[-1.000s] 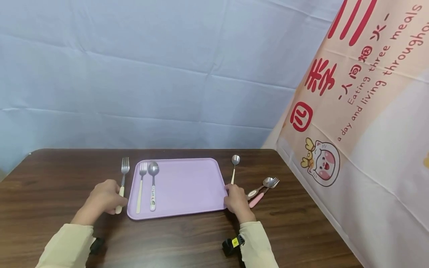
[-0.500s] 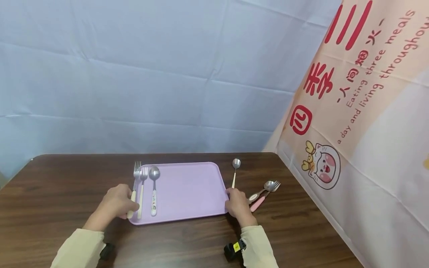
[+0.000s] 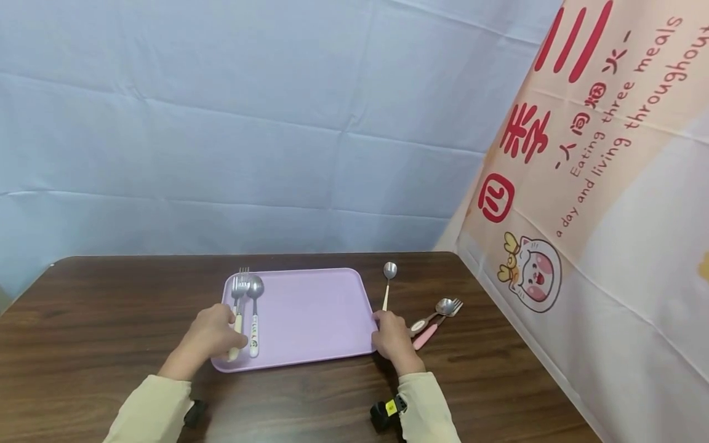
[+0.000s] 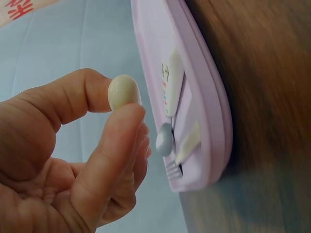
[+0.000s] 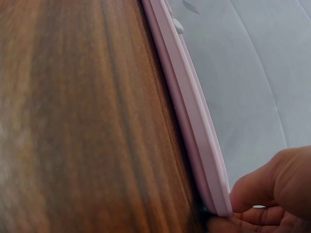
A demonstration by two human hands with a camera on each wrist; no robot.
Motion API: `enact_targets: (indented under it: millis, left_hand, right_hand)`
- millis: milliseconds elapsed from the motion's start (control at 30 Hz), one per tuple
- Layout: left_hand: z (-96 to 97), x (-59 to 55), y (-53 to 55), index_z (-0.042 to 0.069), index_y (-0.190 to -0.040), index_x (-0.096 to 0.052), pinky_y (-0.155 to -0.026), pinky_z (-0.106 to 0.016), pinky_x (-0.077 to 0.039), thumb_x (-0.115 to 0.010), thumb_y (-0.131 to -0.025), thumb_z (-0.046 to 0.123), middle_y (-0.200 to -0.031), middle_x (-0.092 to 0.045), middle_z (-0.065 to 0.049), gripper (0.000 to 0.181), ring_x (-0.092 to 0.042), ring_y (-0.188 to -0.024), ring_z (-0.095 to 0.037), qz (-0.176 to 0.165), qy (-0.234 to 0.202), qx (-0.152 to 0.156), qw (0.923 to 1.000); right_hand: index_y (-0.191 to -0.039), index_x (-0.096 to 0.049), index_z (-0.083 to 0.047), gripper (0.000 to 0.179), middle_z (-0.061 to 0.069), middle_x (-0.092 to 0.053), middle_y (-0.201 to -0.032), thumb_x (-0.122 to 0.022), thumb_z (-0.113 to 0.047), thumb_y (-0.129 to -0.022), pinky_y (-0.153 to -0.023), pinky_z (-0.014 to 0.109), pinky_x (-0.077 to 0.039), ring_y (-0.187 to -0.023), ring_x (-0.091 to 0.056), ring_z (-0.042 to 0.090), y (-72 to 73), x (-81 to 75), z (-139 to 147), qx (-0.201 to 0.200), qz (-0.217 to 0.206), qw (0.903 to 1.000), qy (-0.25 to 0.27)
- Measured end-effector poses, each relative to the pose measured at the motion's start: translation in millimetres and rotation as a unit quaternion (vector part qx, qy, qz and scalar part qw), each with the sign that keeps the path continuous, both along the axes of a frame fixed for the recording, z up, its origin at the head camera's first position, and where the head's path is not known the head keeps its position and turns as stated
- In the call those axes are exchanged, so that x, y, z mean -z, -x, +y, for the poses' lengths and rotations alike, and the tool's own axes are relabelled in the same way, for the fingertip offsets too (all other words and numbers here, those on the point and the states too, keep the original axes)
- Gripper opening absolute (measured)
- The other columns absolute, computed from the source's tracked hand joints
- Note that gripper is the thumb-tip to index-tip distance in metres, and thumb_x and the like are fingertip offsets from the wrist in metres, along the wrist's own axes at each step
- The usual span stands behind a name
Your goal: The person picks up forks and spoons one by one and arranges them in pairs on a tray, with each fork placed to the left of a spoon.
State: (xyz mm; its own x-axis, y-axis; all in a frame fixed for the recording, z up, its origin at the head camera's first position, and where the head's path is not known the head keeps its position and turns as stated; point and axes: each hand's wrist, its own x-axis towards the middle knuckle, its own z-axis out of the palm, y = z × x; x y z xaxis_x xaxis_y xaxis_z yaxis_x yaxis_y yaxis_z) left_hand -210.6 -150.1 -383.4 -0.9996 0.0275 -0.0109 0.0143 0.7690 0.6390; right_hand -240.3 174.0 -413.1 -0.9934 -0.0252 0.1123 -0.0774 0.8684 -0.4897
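Note:
My left hand (image 3: 213, 335) pinches a fork (image 3: 238, 322) by its cream handle, above the left part of the lilac tray (image 3: 312, 314). In the left wrist view the handle's rounded end (image 4: 123, 91) shows between thumb and forefinger, clear of the tray. Under the held fork lies another cream-handled fork (image 4: 188, 144), partly hidden in the head view. Beside it on the tray is a spoon (image 3: 254, 329) with a patterned white handle. My right hand (image 3: 395, 335) grips the tray's right edge, the thumb (image 5: 250, 191) at the rim.
A small spoon (image 3: 390, 271) with a cream handle lies right of the tray, partly behind my right hand. Farther right, a brown-handled spoon (image 3: 421, 326) lies next to a pink-handled fork (image 3: 426, 336). A pale blue cloth (image 3: 277, 123) hangs behind the wooden table (image 3: 299, 406).
My left hand has carried the fork rightward, from the table beside the tray to above the tray's left side. My right hand has stayed at the tray's edge.

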Motion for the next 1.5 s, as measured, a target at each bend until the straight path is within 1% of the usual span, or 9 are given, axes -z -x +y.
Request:
enact_targets:
  millis: [100, 233, 467, 600, 767, 867, 1000, 1333, 1500]
  left_hand:
    - [5.9, -0.2, -0.7, 0.006, -0.061, -0.041, -0.042, -0.028, -0.045, -0.071, -0.060, 0.005, -0.056, -0.047, -0.006, 0.030, -0.051, -0.043, -0.015, -0.003, -0.020, -0.001, 0.9998]
    - [13.6, 0.4, 0.6, 0.005, -0.060, -0.042, -0.040, -0.028, -0.046, -0.070, -0.060, 0.004, -0.054, -0.051, -0.007, 0.028, -0.053, -0.040, -0.015, -0.008, -0.037, -0.003, 0.9993]
    - [23.9, 1.7, 3.9, 0.006, -0.058, -0.043, -0.042, -0.028, -0.043, -0.068, -0.060, 0.005, -0.055, -0.049, -0.006, 0.025, -0.052, -0.041, -0.015, 0.005, -0.018, 0.010, 0.9998]
    - [29.9, 3.3, 6.0, 0.005, -0.059, -0.046, -0.043, -0.027, -0.044, -0.069, -0.060, 0.004, -0.056, -0.050, -0.006, 0.023, -0.051, -0.042, -0.016, 0.012, -0.021, 0.015, 0.9996]
    - [38.7, 8.0, 9.6, 0.005, -0.055, -0.048, -0.042, -0.026, -0.045, -0.067, -0.058, 0.003, -0.050, -0.051, -0.004, 0.020, -0.051, -0.037, -0.013, 0.019, -0.020, 0.018, 0.9995]
    - [42.3, 11.4, 10.0, 0.005, -0.055, -0.048, -0.041, -0.025, -0.045, -0.067, -0.058, 0.003, -0.049, -0.051, -0.004, 0.019, -0.051, -0.035, -0.012, 0.011, -0.021, 0.019, 0.9995]
    - [45.5, 14.5, 10.7, 0.004, -0.057, -0.048, -0.040, -0.025, -0.046, -0.066, -0.058, 0.002, -0.053, -0.051, -0.006, 0.018, -0.052, -0.036, -0.012, 0.001, -0.027, 0.018, 0.9995]
    - [52.9, 18.7, 13.0, 0.003, -0.062, -0.047, -0.039, -0.025, -0.046, -0.065, -0.057, 0.001, -0.057, -0.051, -0.008, 0.019, -0.052, -0.037, -0.014, -0.001, -0.035, 0.011, 0.9993]
    - [57.4, 19.8, 15.2, 0.001, -0.067, -0.046, -0.040, -0.025, -0.046, -0.065, -0.057, 0.000, -0.061, -0.051, -0.010, 0.022, -0.053, -0.039, -0.015, -0.010, -0.040, 0.009, 0.9991]
  right_hand:
    - [-0.107, -0.063, 0.006, 0.035, 0.023, -0.063, -0.102, -0.060, 0.006, -0.073, -0.078, 0.047, -0.047, -0.093, -0.059, 0.035, 0.6, 0.0, 0, -0.002, 0.000, 1.0000, -0.003]
    - [-0.108, -0.063, 0.006, 0.035, 0.024, -0.062, -0.102, -0.060, 0.006, -0.072, -0.078, 0.047, -0.047, -0.093, -0.059, 0.035, 1.5, -0.3, 0, -0.001, -0.002, 1.0000, -0.005]
    - [-0.107, -0.064, 0.006, 0.036, 0.023, -0.063, -0.102, -0.059, 0.006, -0.071, -0.078, 0.047, -0.047, -0.094, -0.059, 0.036, 0.9, 1.2, 1, -0.004, 0.007, 0.9999, -0.007]
    - [-0.107, -0.064, 0.006, 0.037, 0.023, -0.063, -0.102, -0.059, 0.007, -0.071, -0.078, 0.047, -0.047, -0.094, -0.059, 0.036, 0.4, 0.8, 0, -0.002, 0.011, 0.9999, -0.005]
    - [-0.108, -0.064, 0.006, 0.036, 0.023, -0.063, -0.102, -0.059, 0.007, -0.072, -0.078, 0.048, -0.047, -0.094, -0.059, 0.036, 0.3, 0.5, 0, 0.000, 0.010, 0.9999, -0.007]
    - [-0.107, -0.064, 0.005, 0.036, 0.023, -0.063, -0.102, -0.059, 0.007, -0.071, -0.078, 0.047, -0.047, -0.094, -0.059, 0.037, -0.2, 1.4, 0, -0.003, 0.010, 0.9999, -0.011]
    - [-0.108, -0.064, 0.006, 0.036, 0.023, -0.063, -0.102, -0.059, 0.007, -0.072, -0.078, 0.047, -0.047, -0.094, -0.059, 0.036, -0.4, 1.2, -1, -0.004, 0.006, 0.9999, -0.011]
    - [-0.108, -0.064, 0.006, 0.036, 0.024, -0.062, -0.102, -0.059, 0.007, -0.072, -0.076, 0.047, -0.048, -0.093, -0.059, 0.036, -1.8, -0.5, -1, -0.004, 0.006, 1.0000, -0.005]
    - [-0.108, -0.063, 0.007, 0.036, 0.024, -0.062, -0.103, -0.059, 0.007, -0.072, -0.076, 0.047, -0.048, -0.093, -0.059, 0.036, -2.1, -0.9, -2, -0.002, 0.004, 1.0000, -0.005]
